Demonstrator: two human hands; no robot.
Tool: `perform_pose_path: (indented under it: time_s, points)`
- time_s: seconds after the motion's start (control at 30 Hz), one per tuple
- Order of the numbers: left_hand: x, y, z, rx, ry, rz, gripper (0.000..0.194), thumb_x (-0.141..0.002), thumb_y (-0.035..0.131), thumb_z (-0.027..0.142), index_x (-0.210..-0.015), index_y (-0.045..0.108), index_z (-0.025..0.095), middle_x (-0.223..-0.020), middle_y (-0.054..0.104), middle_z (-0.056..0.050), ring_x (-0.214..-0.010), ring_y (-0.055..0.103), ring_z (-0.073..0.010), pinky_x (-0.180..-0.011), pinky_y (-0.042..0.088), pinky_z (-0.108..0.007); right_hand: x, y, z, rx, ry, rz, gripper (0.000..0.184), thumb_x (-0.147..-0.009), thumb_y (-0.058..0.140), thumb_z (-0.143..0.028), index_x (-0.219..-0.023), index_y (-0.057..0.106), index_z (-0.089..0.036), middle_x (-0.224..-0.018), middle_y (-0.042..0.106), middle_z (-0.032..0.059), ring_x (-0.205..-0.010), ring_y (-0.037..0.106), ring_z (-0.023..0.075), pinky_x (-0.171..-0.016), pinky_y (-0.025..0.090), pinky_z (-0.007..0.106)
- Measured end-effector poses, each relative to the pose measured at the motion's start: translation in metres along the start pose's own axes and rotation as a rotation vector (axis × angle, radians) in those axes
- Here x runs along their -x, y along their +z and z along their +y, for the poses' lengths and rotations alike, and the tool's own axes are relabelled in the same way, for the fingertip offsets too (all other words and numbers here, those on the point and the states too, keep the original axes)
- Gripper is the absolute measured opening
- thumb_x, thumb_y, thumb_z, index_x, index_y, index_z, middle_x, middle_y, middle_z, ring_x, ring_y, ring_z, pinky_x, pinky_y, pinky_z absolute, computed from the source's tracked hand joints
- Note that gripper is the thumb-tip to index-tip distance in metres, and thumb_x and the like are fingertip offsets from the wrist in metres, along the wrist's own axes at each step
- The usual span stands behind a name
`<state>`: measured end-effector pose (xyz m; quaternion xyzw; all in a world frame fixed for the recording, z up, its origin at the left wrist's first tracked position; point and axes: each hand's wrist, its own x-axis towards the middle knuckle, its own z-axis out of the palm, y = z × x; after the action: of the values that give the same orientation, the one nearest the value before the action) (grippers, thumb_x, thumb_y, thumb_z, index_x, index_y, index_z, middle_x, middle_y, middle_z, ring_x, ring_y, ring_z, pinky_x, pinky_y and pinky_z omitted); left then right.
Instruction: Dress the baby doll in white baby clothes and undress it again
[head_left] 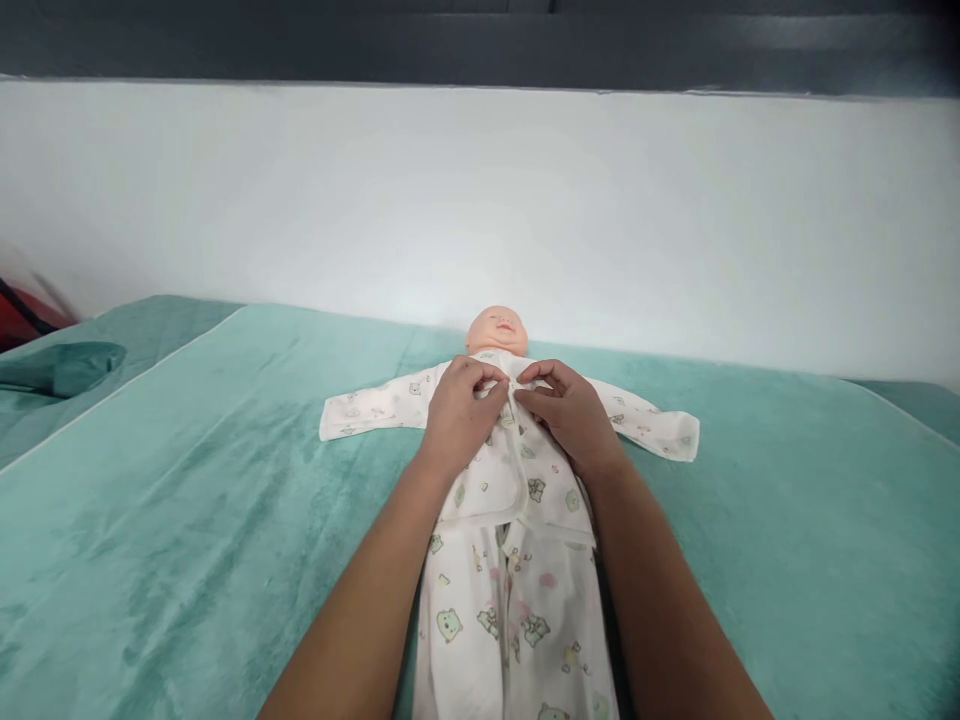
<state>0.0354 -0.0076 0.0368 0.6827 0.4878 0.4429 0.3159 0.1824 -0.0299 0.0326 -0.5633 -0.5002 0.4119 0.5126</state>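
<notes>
A baby doll (496, 330) lies on its back with its head at the far end, dressed in a white baby jacket (491, 490) printed with small animals. White printed trousers (461, 640) cover its legs. Both jacket sleeves stretch out to the sides. At the upper chest, my left hand (463, 405) pinches the jacket's front edge between thumb and fingers. Just across from it, my right hand (570, 410) pinches the opposite front edge the same way. The fingertips nearly meet at the front opening near the collar. Any fastener between them is too small to make out.
A green plush cover (225, 480) spreads under the doll and to both sides. Behind the doll's head rises a white wall (360, 200), with a dark band (480, 50) along the top. A red object (30, 315) shows at the far left edge.
</notes>
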Motion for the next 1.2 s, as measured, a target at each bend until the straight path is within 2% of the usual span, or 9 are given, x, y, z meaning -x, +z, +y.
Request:
perform_pose_path:
  time_s: [0.13, 0.27, 0.37, 0.67, 0.83, 0.97, 1.2]
  points:
    - [-0.001, 0.001, 0.0, -0.05, 0.016, 0.009, 0.011, -0.083, 0.059, 0.021, -0.075, 0.066, 0.021, -0.09, 0.058, -0.003, -0.088, 0.057, -0.0171, -0.078, 0.046, -0.029, 0.002, 0.002, -0.005, 0.155, -0.011, 0.066, 0.016, -0.069, 0.064, -0.029, -0.084, 0.061, -0.024, -0.059, 0.057, -0.0047, -0.051, 0.046, 0.0131, -0.054, 0.035, 0.028]
    - [0.0, 0.002, -0.001, -0.092, 0.022, 0.015, 0.013, -0.084, 0.057, 0.022, -0.074, 0.065, 0.02, -0.091, 0.059, -0.003, -0.091, 0.057, -0.0177, -0.079, 0.045, -0.031, 0.005, 0.005, -0.01, 0.304, -0.078, 0.094, 0.011, -0.073, 0.061, -0.029, -0.082, 0.063, -0.024, -0.076, 0.067, -0.0015, -0.054, 0.051, 0.0126, -0.058, 0.038, 0.029]
    - [0.0, 0.001, 0.001, -0.122, -0.012, -0.005, 0.009, -0.083, 0.061, 0.024, -0.077, 0.067, 0.021, -0.094, 0.059, -0.002, -0.094, 0.057, -0.0185, -0.078, 0.044, -0.031, 0.005, 0.004, -0.008, 0.287, -0.076, 0.076, 0.012, -0.073, 0.062, -0.03, -0.083, 0.064, -0.023, -0.086, 0.069, -0.0006, -0.056, 0.053, 0.0122, -0.057, 0.039, 0.027]
    - [0.0, 0.0, 0.006, -0.133, -0.043, -0.023, 0.006, -0.078, 0.064, 0.021, -0.075, 0.068, 0.021, -0.095, 0.059, -0.002, -0.098, 0.056, -0.0195, -0.08, 0.044, -0.03, -0.001, 0.0, -0.002, 0.163, -0.05, 0.032, 0.015, -0.071, 0.065, -0.029, -0.084, 0.065, -0.021, -0.083, 0.066, -0.0004, -0.059, 0.053, 0.0111, -0.055, 0.04, 0.025]
    - [0.0, -0.004, 0.004, 0.047, -0.079, -0.057, 0.01, -0.081, 0.061, 0.024, -0.075, 0.067, 0.019, -0.093, 0.057, -0.002, -0.087, 0.057, -0.0154, -0.077, 0.045, -0.028, -0.001, 0.0, 0.0, 0.079, -0.042, 0.016, 0.015, -0.072, 0.066, -0.029, -0.085, 0.064, -0.021, -0.084, 0.064, -0.002, -0.056, 0.051, 0.0089, -0.054, 0.04, 0.024]
    - [0.0, -0.008, 0.003, 0.176, -0.157, -0.082, 0.011, -0.081, 0.06, 0.027, -0.077, 0.065, 0.017, -0.09, 0.055, -0.001, -0.077, 0.053, -0.0122, -0.067, 0.043, -0.024, -0.001, 0.001, 0.002, 0.068, -0.046, 0.02, 0.017, -0.072, 0.066, -0.029, -0.086, 0.064, -0.021, -0.085, 0.064, -0.002, -0.055, 0.049, 0.0082, -0.054, 0.039, 0.024]
    - [0.003, -0.014, 0.011, 0.255, -0.242, -0.092, 0.027, -0.082, 0.061, 0.043, -0.073, 0.054, 0.019, -0.068, 0.045, 0.004, -0.056, 0.042, -0.0087, -0.052, 0.035, -0.022, 0.002, 0.0, -0.004, 0.098, -0.034, 0.032, 0.019, -0.074, 0.067, -0.035, -0.087, 0.063, -0.022, -0.079, 0.062, -0.0031, -0.056, 0.05, 0.0093, -0.054, 0.038, 0.024]
